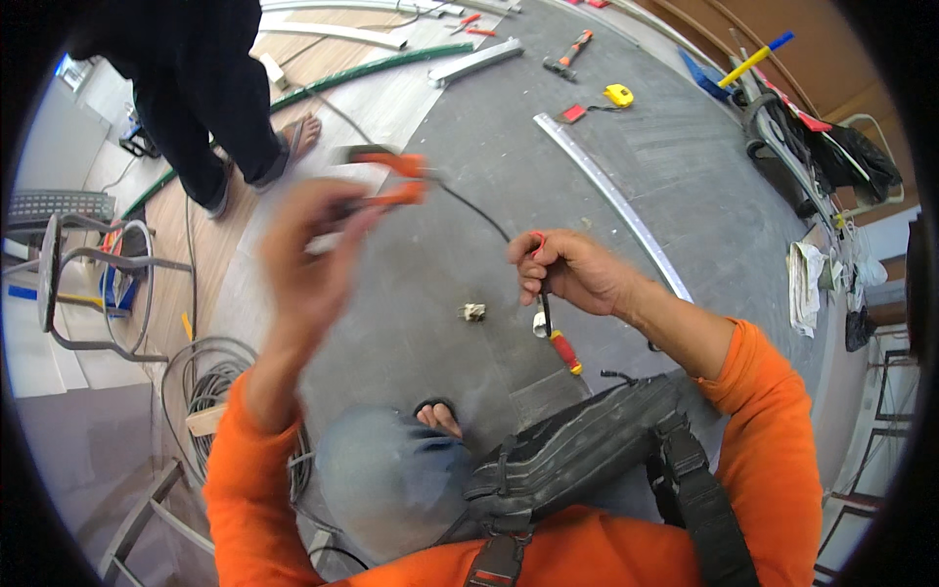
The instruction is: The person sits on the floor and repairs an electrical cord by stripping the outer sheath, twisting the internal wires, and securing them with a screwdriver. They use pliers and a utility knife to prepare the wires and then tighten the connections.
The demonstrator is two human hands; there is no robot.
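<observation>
My left hand point(308, 249) is raised and blurred, closed around the orange handles of a pair of pliers point(386, 178). A black cable point(479, 213) runs from the pliers' jaws to my right hand point(572, 272), which grips the cable's end along with a thin red wire. A red and yellow screwdriver point(559, 342) hangs down from below the right hand. A small white fitting point(473, 312) lies on the grey floor between the hands.
Another person in dark trousers point(210, 117) stands at the upper left. A coil of grey cable point(210, 391) and a metal stool point(88, 284) lie left. A long metal rail point(611, 201), hammer point(567, 54) and yellow tape measure point(618, 95) lie beyond. A black tool bag point(577, 450) sits on my lap.
</observation>
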